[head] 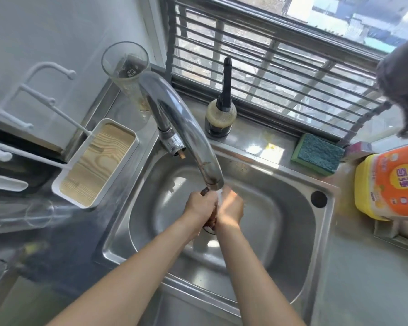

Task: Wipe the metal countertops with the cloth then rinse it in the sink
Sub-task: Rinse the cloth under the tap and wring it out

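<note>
Both our hands meet over the middle of the sink [280, 267], just under the tip of the tap [189, 137]. Our left hand [201, 205] has its fingers curled round the cloth [211, 218], a dark brownish wad of which one end pokes out above the knuckles and another bit shows between the two wrists. Our right hand [230, 207] presses against the left one from the other side, in bright sun; it touches the cloth, but we cannot tell whether its fingers wrap it or lie flat on it. Water looks to be falling onto the hands, though the glare blurs it.

Beyond the hands, on the ledge behind the basin, stands a dark bottle [220, 116] with a long spout. Further beyond and to the left of the left hand is a tall glass [127, 71], and nearer on that side a white tray [97, 161] with a wood-grain bottom. To the right of the right hand, well apart, a green sponge [317, 154] lies by the window sill, and past it a yellow and orange jug [391, 184]. A grey rag [403, 83] hangs at the far right.
</note>
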